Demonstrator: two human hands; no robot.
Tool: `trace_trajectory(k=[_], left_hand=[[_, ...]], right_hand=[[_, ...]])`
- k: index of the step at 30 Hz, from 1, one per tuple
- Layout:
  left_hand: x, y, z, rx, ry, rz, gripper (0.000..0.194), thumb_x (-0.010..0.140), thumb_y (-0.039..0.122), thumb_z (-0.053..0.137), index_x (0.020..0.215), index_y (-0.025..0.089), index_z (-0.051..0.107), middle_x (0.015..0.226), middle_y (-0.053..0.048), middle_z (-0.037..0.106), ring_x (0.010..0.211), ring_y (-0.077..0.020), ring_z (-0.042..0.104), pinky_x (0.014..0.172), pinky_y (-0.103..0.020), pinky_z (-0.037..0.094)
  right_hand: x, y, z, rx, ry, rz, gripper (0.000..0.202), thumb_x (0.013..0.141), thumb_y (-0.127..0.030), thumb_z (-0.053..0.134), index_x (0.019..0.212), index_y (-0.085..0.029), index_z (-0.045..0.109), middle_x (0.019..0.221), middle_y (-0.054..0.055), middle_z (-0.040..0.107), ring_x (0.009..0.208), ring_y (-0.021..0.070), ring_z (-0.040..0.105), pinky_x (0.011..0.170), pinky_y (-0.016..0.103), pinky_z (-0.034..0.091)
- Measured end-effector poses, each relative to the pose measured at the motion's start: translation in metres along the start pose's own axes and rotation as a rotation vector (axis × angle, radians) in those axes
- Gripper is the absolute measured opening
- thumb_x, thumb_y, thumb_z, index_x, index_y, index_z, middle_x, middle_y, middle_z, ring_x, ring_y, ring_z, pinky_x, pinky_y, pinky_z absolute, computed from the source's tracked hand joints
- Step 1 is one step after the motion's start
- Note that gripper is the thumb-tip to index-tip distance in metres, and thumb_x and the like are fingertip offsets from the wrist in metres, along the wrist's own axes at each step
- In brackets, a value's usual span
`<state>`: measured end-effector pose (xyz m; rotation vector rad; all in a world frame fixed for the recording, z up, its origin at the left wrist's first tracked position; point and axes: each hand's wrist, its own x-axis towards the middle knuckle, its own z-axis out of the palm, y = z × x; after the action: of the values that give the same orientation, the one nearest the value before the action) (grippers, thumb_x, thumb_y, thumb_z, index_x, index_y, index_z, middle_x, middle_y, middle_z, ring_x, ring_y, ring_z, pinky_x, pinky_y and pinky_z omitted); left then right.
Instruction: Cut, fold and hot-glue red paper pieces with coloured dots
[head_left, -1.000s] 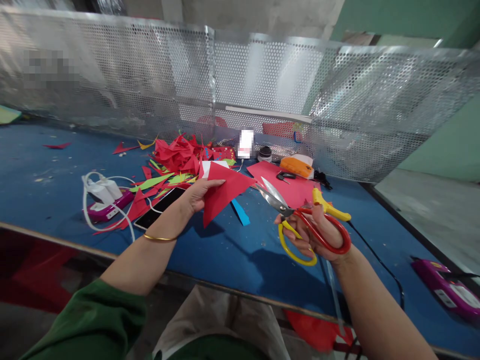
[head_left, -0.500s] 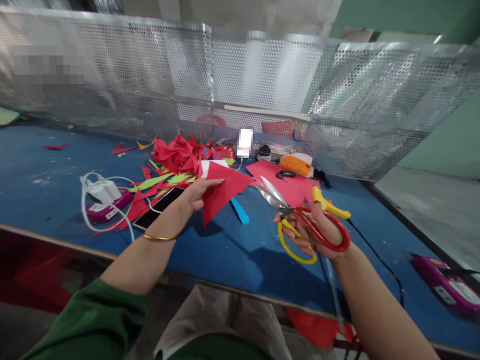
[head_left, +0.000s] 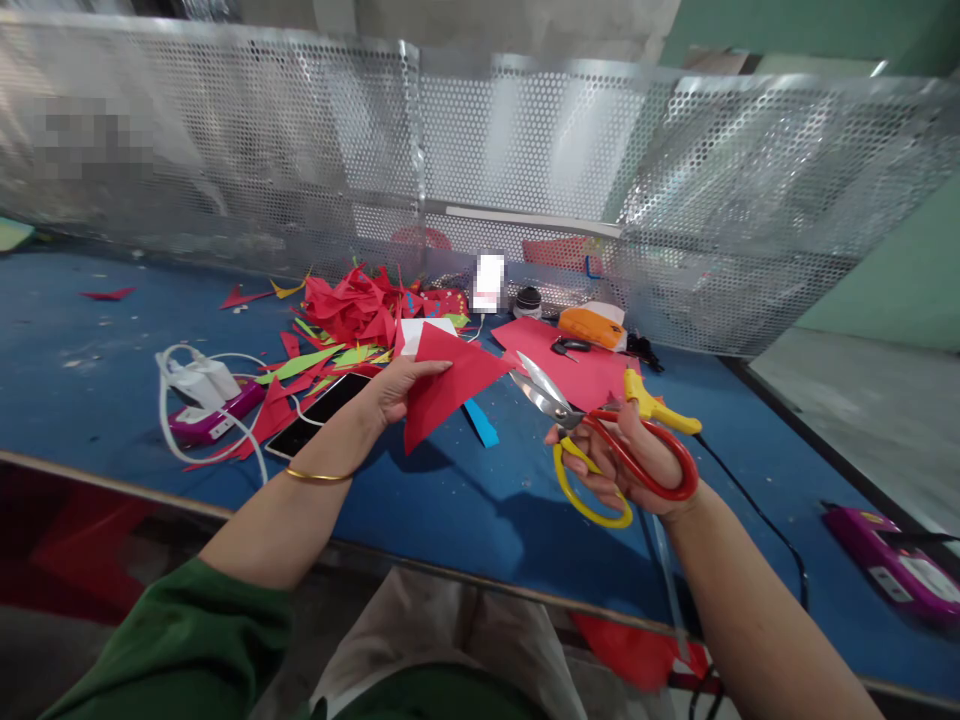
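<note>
Between thumb and fingers, my left hand (head_left: 401, 388) pinches a folded red paper (head_left: 454, 385) above the blue table. My right hand (head_left: 611, 462) is closed round the scissors (head_left: 551, 400), which have one red and one yellow handle. Their blades are parted and point at the right corner of the red paper. A blue paper strip (head_left: 481, 424) lies beneath the held paper. Behind the scissors, a flat red sheet (head_left: 555, 350) rests on the table, with a yellow glue gun (head_left: 660, 408) near its right side.
Red scraps (head_left: 352, 305) are heaped at the back, left of centre. A dark phone (head_left: 315, 415) and a purple power strip (head_left: 217, 415) with white cables lie left. Another purple strip (head_left: 892, 565) sits far right. A perforated metal screen (head_left: 525, 150) stands behind the blue table (head_left: 465, 520).
Both hands keep almost the same pose and grip. The scissors have shifted very slightly left, and the whole view has moved a little.
</note>
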<state>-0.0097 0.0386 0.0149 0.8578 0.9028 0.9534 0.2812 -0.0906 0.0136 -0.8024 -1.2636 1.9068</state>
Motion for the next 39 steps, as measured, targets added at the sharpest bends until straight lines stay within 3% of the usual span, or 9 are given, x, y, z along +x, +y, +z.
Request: trace_trajectory(k=[9, 21, 34, 39], left_hand=[[0.0, -0.005, 0.001, 0.152, -0.047, 0.024, 0.028, 0.062, 0.015, 0.085, 0.088, 0.013, 0.074, 0.082, -0.011, 0.078, 0.069, -0.0218, 0.071, 0.067, -0.032, 0.058], [0.0, -0.005, 0.001, 0.174, -0.065, 0.044, 0.028, 0.062, 0.014, 0.083, 0.089, 0.013, 0.075, 0.084, -0.011, 0.077, 0.071, -0.0219, 0.071, 0.068, -0.031, 0.057], [-0.002, -0.005, 0.004, 0.165, -0.051, 0.028, 0.02, 0.061, 0.014, 0.084, 0.079, 0.014, 0.075, 0.081, -0.01, 0.077, 0.069, -0.0201, 0.07, 0.072, -0.031, 0.057], [-0.002, -0.006, 0.004, 0.182, -0.057, 0.029, 0.026, 0.058, 0.018, 0.087, 0.081, 0.015, 0.074, 0.081, -0.009, 0.078, 0.07, -0.0201, 0.07, 0.071, -0.031, 0.057]], right_hand=[[0.001, 0.003, 0.003, -0.002, -0.017, 0.024, 0.083, 0.076, -0.084, 0.05, 0.114, -0.012, 0.065, 0.073, 0.001, 0.053, 0.045, 0.0063, 0.04, 0.033, 0.019, 0.039], [0.001, 0.001, 0.007, 0.001, -0.006, 0.039, 0.083, 0.075, -0.085, 0.049, 0.112, -0.012, 0.065, 0.072, 0.0, 0.052, 0.044, 0.0061, 0.041, 0.033, 0.018, 0.039], [0.002, 0.003, 0.013, 0.031, 0.036, 0.05, 0.077, 0.081, -0.082, 0.046, 0.113, -0.014, 0.062, 0.069, -0.002, 0.049, 0.041, 0.0047, 0.032, 0.03, 0.018, 0.036], [0.0, 0.005, 0.015, -0.005, 0.068, 0.051, 0.073, 0.084, -0.079, 0.045, 0.114, -0.015, 0.061, 0.068, -0.003, 0.048, 0.04, 0.0038, 0.028, 0.03, 0.017, 0.032]])
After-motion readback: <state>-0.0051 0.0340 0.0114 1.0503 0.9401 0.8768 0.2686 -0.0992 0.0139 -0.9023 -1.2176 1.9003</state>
